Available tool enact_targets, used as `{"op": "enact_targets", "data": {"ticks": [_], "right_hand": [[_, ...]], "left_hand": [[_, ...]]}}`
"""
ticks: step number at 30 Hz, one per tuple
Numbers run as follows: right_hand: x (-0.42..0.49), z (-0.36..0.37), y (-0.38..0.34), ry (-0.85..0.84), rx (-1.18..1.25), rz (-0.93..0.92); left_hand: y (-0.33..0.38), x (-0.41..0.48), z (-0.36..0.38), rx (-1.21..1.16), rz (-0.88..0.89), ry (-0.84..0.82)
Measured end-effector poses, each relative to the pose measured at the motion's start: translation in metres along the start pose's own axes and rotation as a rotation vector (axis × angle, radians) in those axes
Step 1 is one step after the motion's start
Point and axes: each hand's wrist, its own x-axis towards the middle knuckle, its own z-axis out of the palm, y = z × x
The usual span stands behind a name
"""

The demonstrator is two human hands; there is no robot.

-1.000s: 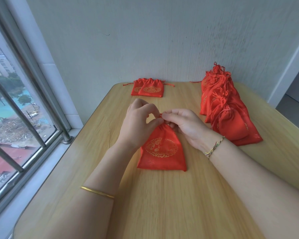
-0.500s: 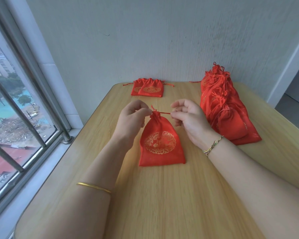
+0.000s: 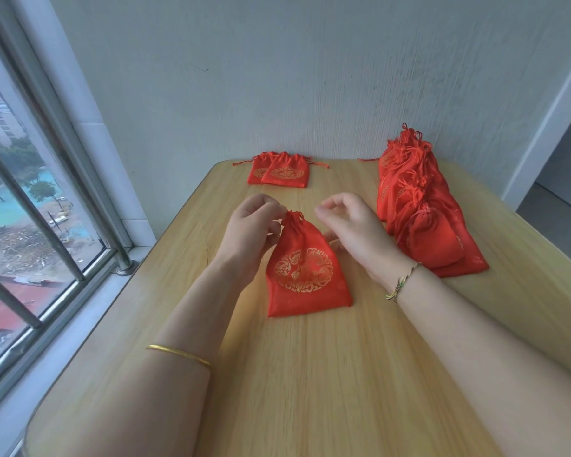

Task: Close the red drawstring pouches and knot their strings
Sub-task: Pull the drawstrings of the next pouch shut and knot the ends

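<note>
A red drawstring pouch (image 3: 307, 275) with a gold round pattern lies flat on the wooden table (image 3: 310, 374), its neck gathered tight and pointing away from me. My left hand (image 3: 254, 229) pinches the string at the left of that neck. To the right of the neck hovers my right hand (image 3: 350, 229), fingers loosely curled, with no string visible in them; its fingertips are blurred.
Two more red pouches (image 3: 281, 172) lie overlapping at the table's far edge by the wall. A pile of several red pouches (image 3: 422, 212) fills the right side. A barred window (image 3: 30, 209) runs along the left. A doorway opens at the far right.
The right hand has let go of the string it was pulling and lifted slightly. The pouch neck stays cinched, and the left hand keeps its pinch.
</note>
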Motion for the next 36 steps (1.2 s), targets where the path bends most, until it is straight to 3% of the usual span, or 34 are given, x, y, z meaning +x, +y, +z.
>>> {"op": "enact_targets", "data": {"ticks": [3, 5, 11, 15, 18, 21, 26, 30, 36], "right_hand": [[-0.016, -0.013, -0.009, -0.154, -0.165, 0.032], [-0.029, -0.023, -0.012, -0.18, -0.148, -0.003], [-0.047, -0.096, -0.018, 0.067, -0.045, -0.046], [-0.044, -0.141, -0.008, 0.185, -0.086, -0.008], [-0.037, -0.147, 0.012, 0.312, -0.472, 0.039], [-0.043, -0.145, 0.018, 0.45, -0.801, 0.021], [-0.041, -0.136, 0.025, 0.213, -0.691, 0.048], [-0.029, -0.127, 0.023, 0.23, -0.686, -0.003], [-0.042, -0.126, 0.02, 0.314, -0.809, -0.039]], "left_hand": [[0.011, -0.003, 0.008, -0.076, 0.045, -0.011], [0.02, -0.005, 0.019, -0.085, 0.079, -0.048], [0.024, -0.02, 0.076, 0.19, 0.236, -0.088], [0.001, -0.027, 0.114, 0.497, 0.345, -0.268], [-0.019, -0.028, 0.136, 0.81, 0.319, -0.369], [-0.029, -0.028, 0.14, 0.942, 0.266, -0.365], [-0.029, -0.024, 0.14, 1.078, 0.297, -0.293], [-0.026, -0.016, 0.139, 1.163, 0.327, -0.214], [-0.026, -0.021, 0.128, 1.103, 0.348, -0.227]]}}
